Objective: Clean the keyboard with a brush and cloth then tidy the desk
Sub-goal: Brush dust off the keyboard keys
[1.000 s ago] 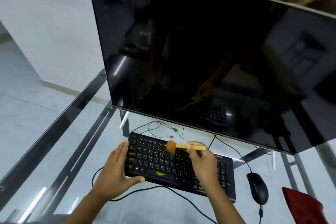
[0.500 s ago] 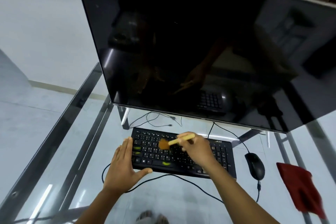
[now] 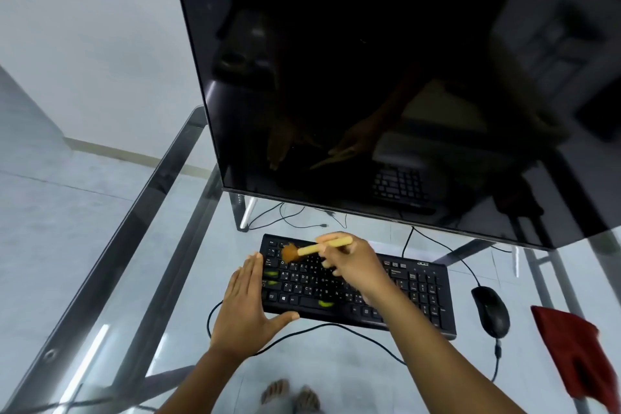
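Note:
A black keyboard [image 3: 416, 292] lies on the glass desk [image 3: 336, 366] below the monitor. My right hand [image 3: 356, 265] grips a small brush [image 3: 316, 248] by its pale wooden handle. The orange bristles touch the keys at the keyboard's far left corner. My left hand [image 3: 248, 309] presses flat against the keyboard's left end, thumb along its front edge, fingers straight and together. A red cloth [image 3: 578, 349] lies on the desk at the right edge.
A large dark monitor [image 3: 386, 84] towers over the keyboard's far side. A black mouse [image 3: 490, 311] sits right of the keyboard, its cable trailing forward. The keyboard cable loops in front. Bare feet [image 3: 289, 393] show through the glass.
The brush has swept leftward and farther back across the keys, reaching the far left corner. My left hand stays against the keyboard's left end. The camera has tilted downward.

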